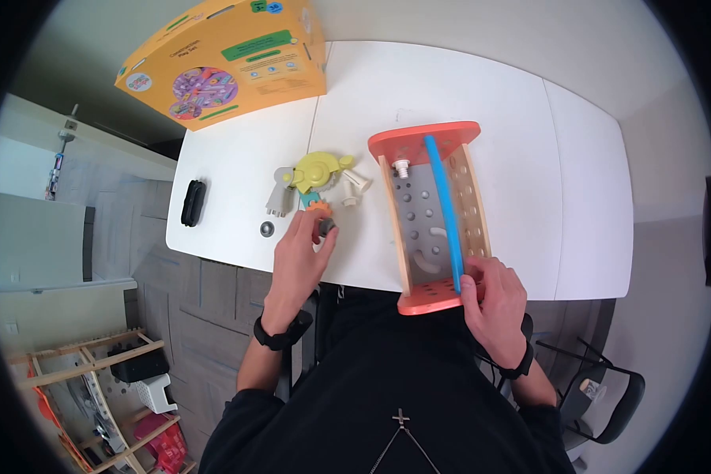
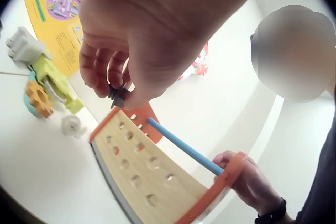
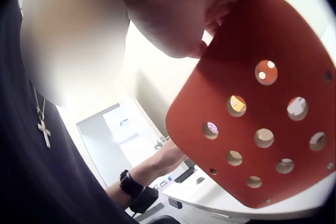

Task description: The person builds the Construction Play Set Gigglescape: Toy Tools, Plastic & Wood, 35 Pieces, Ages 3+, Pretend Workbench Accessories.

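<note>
My left hand (image 1: 296, 257) pinches a small dark grey plastic piece (image 2: 119, 96) between thumb and fingertips, above the table's front edge. The fingers partly hide its shape. My right hand (image 1: 498, 310) grips the near end of a toy toolbox, by the blue handle bar (image 1: 444, 209) and the red end panel (image 3: 236, 61) with round holes. Wooden sides (image 2: 139, 161) with holes join the two red ends. Inside lie a white bolt-like piece (image 1: 402, 167) and a curved white piece (image 1: 426, 264) on the grey base (image 1: 415, 197). The toolbox stands between my hands, slightly right.
Beyond my left hand lie a yellow-green toy saw (image 1: 316, 169), a grey toothed piece (image 1: 278, 197), an orange gear (image 1: 319, 207) and white pieces (image 1: 357, 181). A dark round piece (image 1: 267, 229) and a black case (image 1: 193, 203) sit left. An orange-yellow carton (image 1: 253, 79) stands behind.
</note>
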Demonstrator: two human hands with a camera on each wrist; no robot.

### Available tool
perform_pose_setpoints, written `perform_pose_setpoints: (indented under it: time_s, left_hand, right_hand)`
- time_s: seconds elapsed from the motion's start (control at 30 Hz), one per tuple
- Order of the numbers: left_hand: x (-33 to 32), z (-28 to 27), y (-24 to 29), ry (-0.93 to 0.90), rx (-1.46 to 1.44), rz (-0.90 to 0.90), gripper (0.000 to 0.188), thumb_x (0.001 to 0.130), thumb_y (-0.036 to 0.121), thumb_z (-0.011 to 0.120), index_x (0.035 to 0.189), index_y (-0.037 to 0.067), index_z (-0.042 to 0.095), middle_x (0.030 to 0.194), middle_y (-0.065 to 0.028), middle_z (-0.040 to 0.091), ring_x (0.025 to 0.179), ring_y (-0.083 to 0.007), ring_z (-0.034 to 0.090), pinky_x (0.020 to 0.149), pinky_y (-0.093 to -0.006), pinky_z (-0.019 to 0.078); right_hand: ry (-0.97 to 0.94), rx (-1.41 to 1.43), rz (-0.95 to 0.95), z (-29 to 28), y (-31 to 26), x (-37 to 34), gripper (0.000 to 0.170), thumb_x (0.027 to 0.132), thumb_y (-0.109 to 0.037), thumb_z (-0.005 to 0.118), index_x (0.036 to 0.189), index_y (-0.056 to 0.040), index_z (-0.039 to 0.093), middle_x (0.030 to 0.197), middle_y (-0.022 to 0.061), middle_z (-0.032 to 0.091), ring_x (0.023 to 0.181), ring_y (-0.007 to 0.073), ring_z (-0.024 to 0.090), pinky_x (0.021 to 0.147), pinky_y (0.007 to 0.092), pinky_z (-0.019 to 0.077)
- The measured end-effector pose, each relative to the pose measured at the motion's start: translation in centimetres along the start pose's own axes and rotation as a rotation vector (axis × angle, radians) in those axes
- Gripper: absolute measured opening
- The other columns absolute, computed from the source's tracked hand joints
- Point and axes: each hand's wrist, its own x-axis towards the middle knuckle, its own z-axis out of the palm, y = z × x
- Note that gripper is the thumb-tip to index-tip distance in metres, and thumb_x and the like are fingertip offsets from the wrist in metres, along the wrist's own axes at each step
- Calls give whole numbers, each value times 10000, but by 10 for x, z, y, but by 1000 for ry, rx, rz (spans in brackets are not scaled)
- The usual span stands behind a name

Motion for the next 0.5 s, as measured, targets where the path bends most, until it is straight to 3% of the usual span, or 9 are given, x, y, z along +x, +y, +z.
perform_pose_setpoints:
  time_s: [0.03, 0.13, 0.23, 0.33, 0.4, 0.47, 0.5]
  left_hand:
    - [-2, 3, 7, 2, -52, 63, 271, 968, 130, 782, 1195, 42, 661, 925, -111, 634, 782, -246, 675, 721, -391, 569]
    - [-6, 14, 28, -8, -184, 257, 293, 932, 112, 824, 1176, 50, 675, 907, -101, 640, 759, -235, 671, 693, -367, 564]
    - [-9, 17, 53, -14, -202, 484, 296, 887, 117, 867, 1123, 58, 699, 872, -74, 632, 711, -223, 660, 628, -343, 543]
    - [-12, 10, 82, -19, -154, 743, 333, 859, 139, 886, 1121, 46, 702, 847, -57, 620, 695, -221, 653, 603, -362, 528]
    - [-14, 12, 99, 15, -144, 868, 313, 867, 164, 847, 1116, 35, 707, 859, -36, 599, 709, -188, 631, 611, -344, 505]
    - [-19, 12, 110, -7, -76, 933, 278, 879, 152, 804, 1115, 35, 713, 864, -24, 580, 716, -172, 610, 629, -321, 494]
    - [-21, 11, 111, -14, 45, 988, 255, 870, 129, 744, 1104, 33, 715, 865, -12, 547, 732, -147, 576, 654, -282, 468]
  right_hand:
    - [-60, 54, 49, -5, -3, -1, 196, 955, -89, 749, 1142, -60, 695, 846, 49, 684, 728, 228, 650, 710, 370, 522]
    - [-146, 563, 379, -19, -3, -1, 207, 969, -27, 710, 1175, -38, 691, 939, 77, 714, 847, 208, 713, 806, 352, 571]
    - [-42, 636, 245, -20, 25, -2, 223, 979, -18, 707, 1201, -25, 686, 1029, 106, 724, 942, 200, 738, 864, 328, 587]
    - [-182, 516, 96, -42, 12, 3, 274, 955, -59, 773, 1212, -28, 685, 1057, 112, 718, 954, 215, 743, 873, 329, 597]
    - [-286, 566, 57, -46, -3, 6, 431, 861, -115, 899, 1221, -29, 680, 1076, 117, 735, 971, 254, 759, 855, 353, 605]
    - [-280, 570, -70, -38, -4, 5, 404, 865, -121, 900, 1182, -13, 674, 1088, 127, 754, 937, 265, 763, 831, 346, 614]
    - [-278, 553, -38, -38, -6, 4, 388, 870, -117, 896, 1168, -10, 672, 1089, 127, 760, 933, 259, 765, 835, 348, 615]
